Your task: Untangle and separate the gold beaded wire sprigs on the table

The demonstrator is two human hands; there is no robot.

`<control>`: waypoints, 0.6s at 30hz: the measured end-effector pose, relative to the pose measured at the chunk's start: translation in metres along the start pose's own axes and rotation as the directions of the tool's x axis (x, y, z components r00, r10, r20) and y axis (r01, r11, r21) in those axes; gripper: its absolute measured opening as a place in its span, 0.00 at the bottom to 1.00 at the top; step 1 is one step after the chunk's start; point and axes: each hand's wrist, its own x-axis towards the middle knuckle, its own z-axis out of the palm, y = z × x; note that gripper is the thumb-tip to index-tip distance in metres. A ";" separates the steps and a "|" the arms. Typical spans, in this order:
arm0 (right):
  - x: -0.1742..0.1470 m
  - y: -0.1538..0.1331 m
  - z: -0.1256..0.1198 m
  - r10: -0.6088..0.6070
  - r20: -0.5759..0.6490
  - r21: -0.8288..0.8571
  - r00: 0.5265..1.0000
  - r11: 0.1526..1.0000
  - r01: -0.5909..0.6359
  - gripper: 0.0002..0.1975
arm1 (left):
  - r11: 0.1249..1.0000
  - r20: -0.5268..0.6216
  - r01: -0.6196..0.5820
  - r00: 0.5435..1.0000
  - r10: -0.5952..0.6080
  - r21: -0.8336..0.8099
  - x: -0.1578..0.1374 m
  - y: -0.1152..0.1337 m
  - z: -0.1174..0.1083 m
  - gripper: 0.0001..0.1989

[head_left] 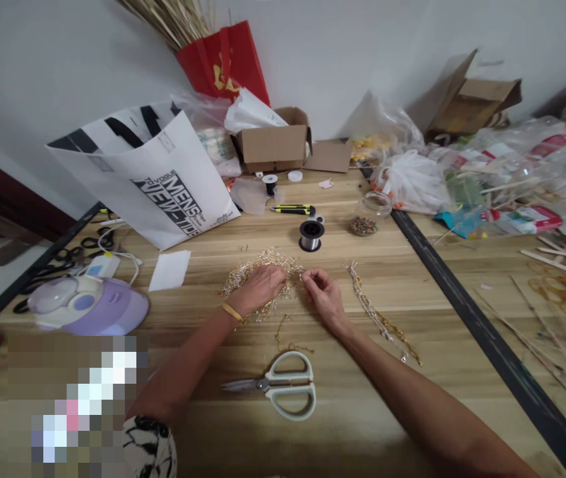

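Note:
My left hand (265,285) reaches over a tangled pile of gold and clear beaded chains (243,271), its fingers curled down at the pile's right side. Any piece in its fingertips is too small to make out. Just right of the pile, my right hand (324,297) is closed in a pinch, and what sits in it cannot be made out. Two or so finished-looking strands, a gold and silver chain (375,312), lie to its right. Short gold chain pieces (279,332) lie below the hands. Scissors with pale green handles (290,385) rest nearest me, blades pointing left.
Behind the hands are a wire spool (311,237), a yellow-black utility knife (292,209) and a jar of beads (369,216). A white paper bag (163,179) and purple device (93,305) stand left. Plastic bags and bottles (501,166) crowd the right, beyond a black strip (462,285).

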 end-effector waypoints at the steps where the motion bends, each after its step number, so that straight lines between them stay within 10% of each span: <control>1: 0.000 0.000 0.000 0.001 0.000 0.003 1.000 1.000 -0.001 0.12 | 1.000 0.002 -0.002 1.000 0.002 0.001 0.000 0.000 0.000 0.07; 12: 0.000 0.001 0.001 -0.027 0.007 -0.027 1.000 0.999 0.027 0.11 | 0.999 -0.081 -0.030 0.996 0.027 -0.037 -0.002 0.002 0.002 0.07; 18: -0.007 0.003 0.001 -0.135 0.092 -0.168 0.987 0.974 0.149 0.09 | 0.877 -0.324 0.021 0.925 -0.199 -0.479 -0.020 0.008 -0.001 0.03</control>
